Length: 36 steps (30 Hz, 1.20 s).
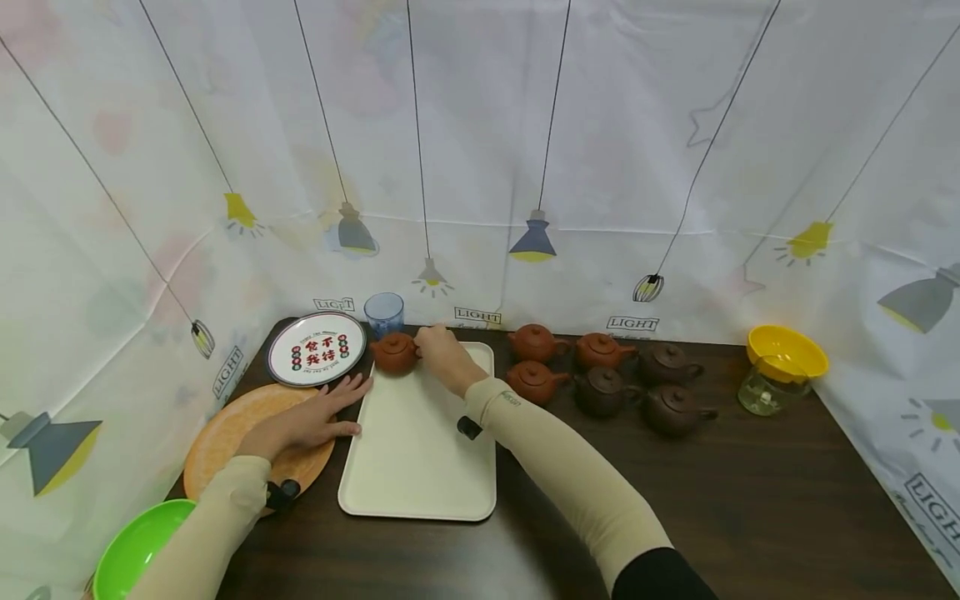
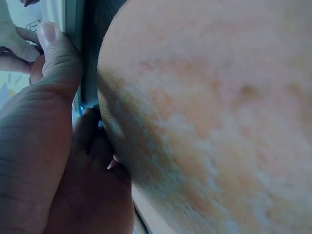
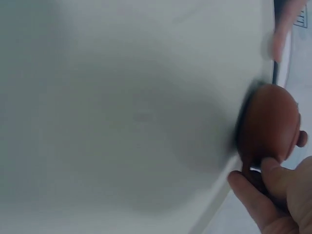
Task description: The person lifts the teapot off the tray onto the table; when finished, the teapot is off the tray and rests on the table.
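Note:
A small reddish-brown clay teapot [image 1: 393,353] is at the far left corner of the cream rectangular tray [image 1: 420,458]. My right hand [image 1: 447,360] pinches its handle between thumb and fingers, as the right wrist view shows, where the lidded teapot [image 3: 269,124] is close over the tray surface. My left hand [image 1: 303,423] lies at the tray's left side with fingers stretched out, its thumb right at the tray edge. Under that hand's palm side is a round orange-tan board [image 1: 225,429], which fills much of the left wrist view.
Right of the tray several teapots stand in two rows, reddish ones [image 1: 534,382] and dark brown ones [image 1: 675,410]. A printed plate [image 1: 288,350] and a blue glass [image 1: 384,313] are at the back left. A green bowl [image 1: 135,542], yellow bowl [image 1: 795,346] and clear glass [image 1: 761,396] sit outward.

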Each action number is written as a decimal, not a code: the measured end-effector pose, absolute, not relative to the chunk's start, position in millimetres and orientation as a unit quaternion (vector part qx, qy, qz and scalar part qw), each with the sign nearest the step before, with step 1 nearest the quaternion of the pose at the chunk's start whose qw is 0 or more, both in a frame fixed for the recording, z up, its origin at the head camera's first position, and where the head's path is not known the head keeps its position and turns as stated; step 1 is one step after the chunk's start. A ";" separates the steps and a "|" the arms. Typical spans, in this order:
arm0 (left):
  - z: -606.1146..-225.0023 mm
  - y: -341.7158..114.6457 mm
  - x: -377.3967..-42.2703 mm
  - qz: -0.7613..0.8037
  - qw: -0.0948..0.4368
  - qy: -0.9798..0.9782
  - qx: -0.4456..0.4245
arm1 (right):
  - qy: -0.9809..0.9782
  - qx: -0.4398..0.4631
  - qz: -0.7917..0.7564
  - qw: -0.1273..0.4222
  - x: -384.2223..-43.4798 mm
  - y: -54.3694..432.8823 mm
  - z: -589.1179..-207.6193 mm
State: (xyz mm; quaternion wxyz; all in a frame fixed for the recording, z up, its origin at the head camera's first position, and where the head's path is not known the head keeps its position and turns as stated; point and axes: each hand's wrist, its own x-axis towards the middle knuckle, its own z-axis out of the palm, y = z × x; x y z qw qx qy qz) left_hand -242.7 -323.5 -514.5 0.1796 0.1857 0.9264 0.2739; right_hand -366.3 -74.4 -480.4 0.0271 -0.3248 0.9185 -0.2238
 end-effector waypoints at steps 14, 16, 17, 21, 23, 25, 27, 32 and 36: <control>-515.8 -323.6 -231.0 0.283 0.171 0.926 0.184 | 0.901 -0.358 -0.243 0.011 -342.7 -64.2 -461.7; -514.4 -322.6 -231.9 0.283 0.172 0.925 0.184 | 0.902 -0.364 -0.231 0.016 -336.3 -57.2 -449.8; -513.6 -322.2 -232.4 0.283 0.173 0.925 0.185 | 0.901 -0.365 -0.232 0.022 -332.4 -52.7 -443.8; -510.3 -322.0 -234.6 0.277 0.173 0.927 0.183 | 0.893 -0.374 -0.247 0.034 -316.4 -28.2 -422.7; -508.6 -322.7 -235.6 0.277 0.170 0.928 0.182 | 0.888 -0.380 -0.258 0.030 -307.5 -12.3 -415.5; -507.1 -322.8 -236.8 0.277 0.168 0.928 0.182 | 0.883 -0.388 -0.265 0.014 -298.3 6.3 -412.5; -505.9 -322.0 -237.7 0.279 0.170 0.926 0.188 | 0.879 -0.396 -0.266 -0.007 -288.9 27.6 -412.2; -504.5 -321.0 -238.3 0.283 0.176 0.923 0.194 | 0.866 -0.406 -0.286 -0.058 -268.7 86.6 -413.0; -505.3 -319.6 -238.1 0.287 0.175 0.921 0.196 | 0.868 -0.399 -0.282 -0.093 -255.6 131.7 -410.2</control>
